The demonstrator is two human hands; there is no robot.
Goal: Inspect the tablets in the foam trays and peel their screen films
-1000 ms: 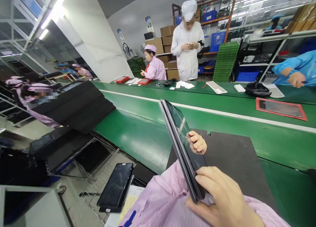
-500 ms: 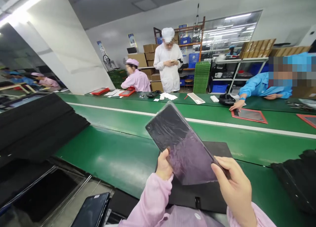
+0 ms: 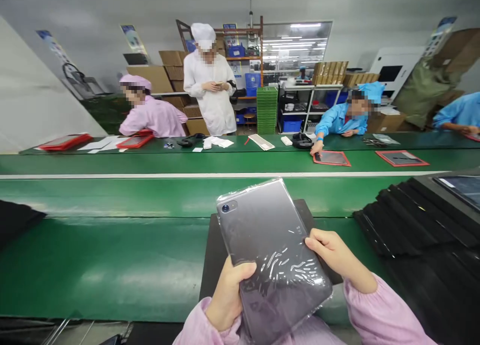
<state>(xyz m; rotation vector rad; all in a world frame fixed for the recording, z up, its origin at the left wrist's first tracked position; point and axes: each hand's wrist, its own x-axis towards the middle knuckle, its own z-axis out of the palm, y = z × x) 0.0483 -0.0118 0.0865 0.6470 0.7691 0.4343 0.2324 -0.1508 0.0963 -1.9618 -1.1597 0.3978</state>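
Note:
A dark grey tablet (image 3: 268, 230) in clear plastic film is tilted up in front of me, its back with the camera lens facing me. My left hand (image 3: 229, 290) grips its left edge, thumb lying across the back. On the right edge, my right hand (image 3: 333, 250) pinches the tablet or its film between thumb and fingers. Beneath the tablet, a black flat pad (image 3: 213, 260) lies on the green work surface, partly covered by the tablet and my hands.
A stack of black sheets or sleeves (image 3: 420, 220) stands at the right, a dark screen beside it. Across the green conveyor (image 3: 112, 195), red-framed panels (image 3: 332, 158) lie near a co-worker in blue. One person in pink sits and one in white stands at the far side.
My view has swung to the right and levelled. The tablet has turned more upright and its back now faces me more fully. My right hand has shifted higher along its edge.

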